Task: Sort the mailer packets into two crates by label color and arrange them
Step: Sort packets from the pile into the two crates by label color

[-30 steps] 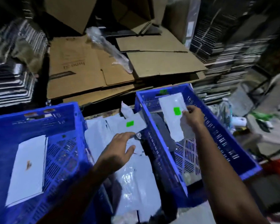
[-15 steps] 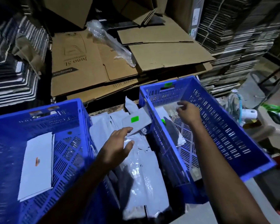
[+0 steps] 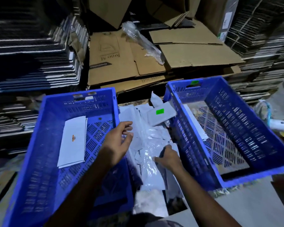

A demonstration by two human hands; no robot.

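Observation:
Two blue crates flank a loose pile of white mailer packets [image 3: 147, 145]. The left crate [image 3: 39, 138] holds one white packet with an orange label [image 3: 73, 138]. In the right crate [image 3: 246, 122] a white packet [image 3: 196, 126] leans along the left wall, its label hidden. On top of the pile's far end lies a packet with a green label [image 3: 161, 116]. My left hand [image 3: 116, 145] hovers over the pile beside the left crate, fingers loosely curled, holding nothing. My right hand [image 3: 169, 156] rests on the pile's crinkled packets, fingers spread.
Flattened brown cardboard boxes [image 3: 138, 63] with a clear plastic wrap [image 3: 143, 41] lie behind the crates. Tall stacks of flat sheets stand at left [image 3: 31, 63] and right [image 3: 261, 46]. A white roll [image 3: 278, 125] lies right of the right crate.
My right hand let go of the green-label packet in the right crate and moved back to the pile. My left hand drew slightly back toward the left crate. The view tilted down.

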